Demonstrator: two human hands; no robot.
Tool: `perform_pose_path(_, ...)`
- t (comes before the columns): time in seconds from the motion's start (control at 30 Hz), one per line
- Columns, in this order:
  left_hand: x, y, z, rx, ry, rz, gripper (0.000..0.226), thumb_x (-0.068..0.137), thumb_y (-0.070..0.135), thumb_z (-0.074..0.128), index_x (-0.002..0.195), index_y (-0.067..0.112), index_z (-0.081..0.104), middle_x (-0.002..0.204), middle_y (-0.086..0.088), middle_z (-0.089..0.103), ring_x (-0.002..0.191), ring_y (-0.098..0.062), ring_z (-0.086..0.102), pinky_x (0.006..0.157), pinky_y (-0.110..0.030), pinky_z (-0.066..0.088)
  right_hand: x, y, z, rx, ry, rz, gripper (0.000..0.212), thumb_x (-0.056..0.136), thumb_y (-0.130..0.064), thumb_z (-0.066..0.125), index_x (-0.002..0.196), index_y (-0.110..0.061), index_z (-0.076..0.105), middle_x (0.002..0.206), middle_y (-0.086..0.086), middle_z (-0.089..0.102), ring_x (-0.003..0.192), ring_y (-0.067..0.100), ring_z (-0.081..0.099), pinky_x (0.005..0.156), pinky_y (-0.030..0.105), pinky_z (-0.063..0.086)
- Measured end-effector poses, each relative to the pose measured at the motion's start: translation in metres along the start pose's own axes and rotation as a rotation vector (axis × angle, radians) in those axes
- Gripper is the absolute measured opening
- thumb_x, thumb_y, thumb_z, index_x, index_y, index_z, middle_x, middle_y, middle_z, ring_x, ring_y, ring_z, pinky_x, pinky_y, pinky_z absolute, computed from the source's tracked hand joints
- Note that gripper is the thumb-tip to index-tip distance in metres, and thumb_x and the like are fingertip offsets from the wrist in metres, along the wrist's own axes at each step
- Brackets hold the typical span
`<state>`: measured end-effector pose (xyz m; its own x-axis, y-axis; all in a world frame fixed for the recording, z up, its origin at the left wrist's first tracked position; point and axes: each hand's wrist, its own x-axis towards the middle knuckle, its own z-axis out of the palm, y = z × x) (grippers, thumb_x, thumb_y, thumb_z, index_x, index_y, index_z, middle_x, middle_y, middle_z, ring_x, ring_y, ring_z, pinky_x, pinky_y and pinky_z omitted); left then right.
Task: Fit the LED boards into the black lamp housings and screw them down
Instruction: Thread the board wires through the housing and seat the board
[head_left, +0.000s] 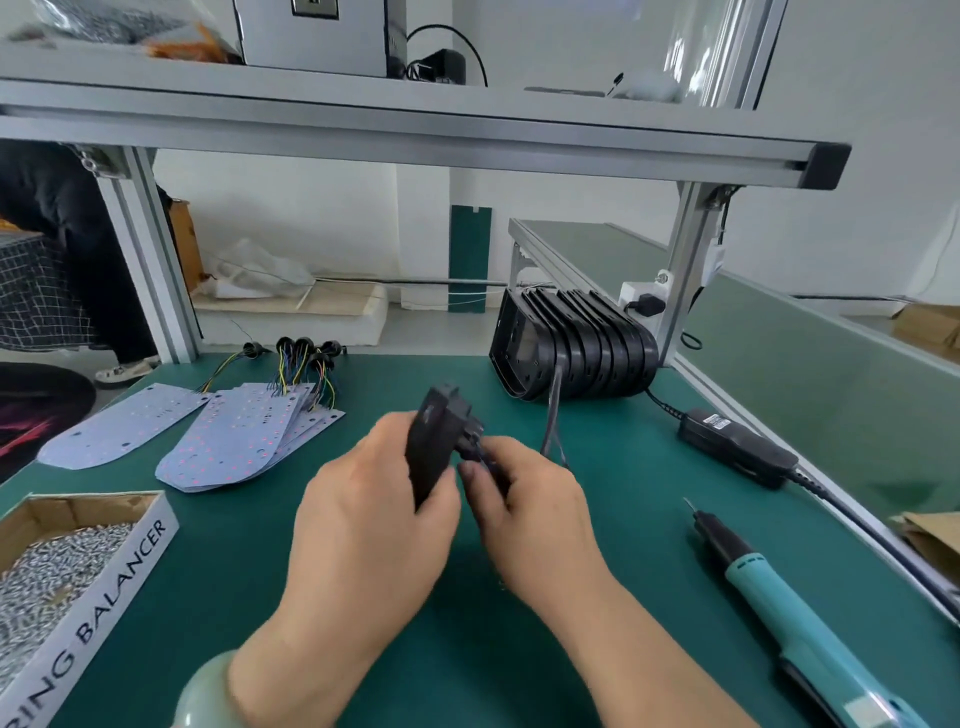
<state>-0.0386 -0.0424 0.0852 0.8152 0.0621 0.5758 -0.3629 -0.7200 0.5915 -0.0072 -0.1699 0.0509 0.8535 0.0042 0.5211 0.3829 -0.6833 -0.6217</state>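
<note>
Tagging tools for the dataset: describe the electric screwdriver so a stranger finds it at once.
Start at the green bench mat and go to its near right corner. A long electric screwdriver with a teal handle lies flat there, thin bit pointing away. Unlike the black oblong power adapter beyond it, it is teal and pen-shaped.

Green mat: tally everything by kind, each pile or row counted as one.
Housing held in left hand and right hand: 1
Row of housings: 1
Fanned stack of LED boards: 1
LED board lying apart: 1
Screw box: 1
Electric screwdriver: 1
Power adapter: 1
Total: 7
</note>
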Motion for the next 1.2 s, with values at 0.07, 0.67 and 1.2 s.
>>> perform_pose_path(0.07,0.005,-0.010,-0.004,-0.046,0.033,-0.014,0.034,0.075,0.020,0.068,0.067,0.038,0.041,0.057,0.005,0.054,0.053,-0.010,0.049,0.049,-0.014,0.038,0.000,0.002,-0.001,0.175,-0.089,0.119,0.016,0.089,-0.031,0.063,0.104,-0.030,0.061,0.078,-0.016,0.056,0.073,0.012,0.058,0.074,0.030,0.050)
perform_pose_path(0.67,0.020,-0.061,-0.008,-0.569,0.020,-0.237,0.018,0.073,0.028,0.066,0.085,0.040,0.063,0.083,0.023,0.069,0.082,-0.005,0.064,0.088,-0.041,0.054,-0.011,-0.005,-0.008,0.361,-0.142,0.064,0.031,0.092,-0.033,0.046,0.079,-0.014,0.067,0.059,-0.003,0.055,0.043,0.006,0.037,0.045,0.017,0.032)
perform_pose_path(1.2,-0.016,-0.018,0.015,-0.544,-0.291,-0.413,0.045,0.098,0.041,0.040,0.086,0.003,0.061,0.086,-0.017,0.068,0.088,-0.041,0.064,0.085,-0.056,0.051,-0.023,-0.017,-0.001,-0.217,-0.202,-0.209,0.019,0.098,-0.022,0.043,0.079,-0.020,0.039,0.077,-0.003,0.038,0.069,0.025,0.038,0.064,0.033,0.027)
